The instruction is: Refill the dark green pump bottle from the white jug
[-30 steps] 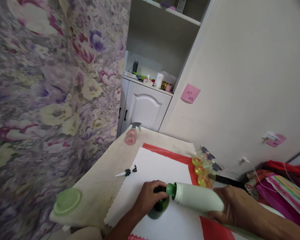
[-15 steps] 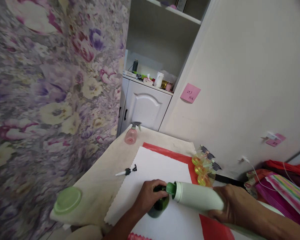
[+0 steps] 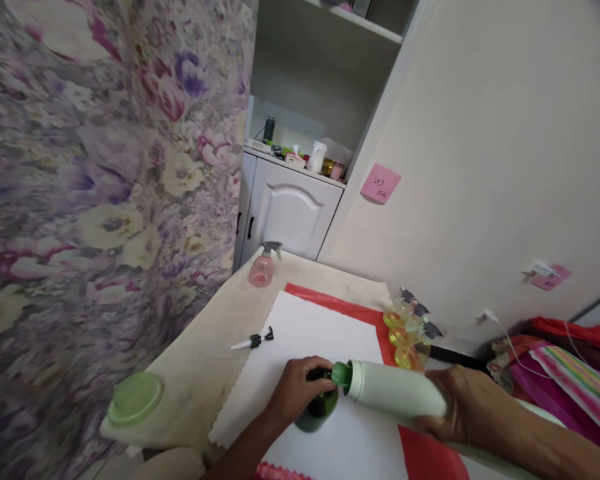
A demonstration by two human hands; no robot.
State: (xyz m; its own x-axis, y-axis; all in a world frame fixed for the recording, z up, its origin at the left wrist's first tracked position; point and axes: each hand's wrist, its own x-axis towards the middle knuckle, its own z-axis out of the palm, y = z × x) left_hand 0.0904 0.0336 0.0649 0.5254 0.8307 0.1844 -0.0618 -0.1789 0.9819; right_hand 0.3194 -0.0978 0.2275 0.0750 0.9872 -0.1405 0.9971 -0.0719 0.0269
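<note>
My left hand (image 3: 305, 387) is closed around the neck of a dark green bottle (image 3: 316, 415), which stands on a white sheet with a scalloped edge (image 3: 325, 320). In my right hand (image 3: 447, 403) is a long pale green bottle (image 3: 397, 390), tipped nearly level with its open mouth toward the left. Green liquid (image 3: 340, 374) shows at that mouth, right beside the dark bottle's top. The dark bottle's opening is hidden by my fingers. A black pump head with a clear tube (image 3: 255, 341) lies across the sheet's left edge.
A pink spray bottle (image 3: 261, 270) stands at the table's far end. Several spray bottles with yellow liquid (image 3: 404, 337) cluster on the right by the wall. A round light green lid (image 3: 135, 398) lies at the near left corner. Red cloth (image 3: 425, 453) shows under the sheet.
Both hands keep their hold and the pale green bottle stays tipped at the dark bottle's neck. Only a very slight shift of the view is visible.
</note>
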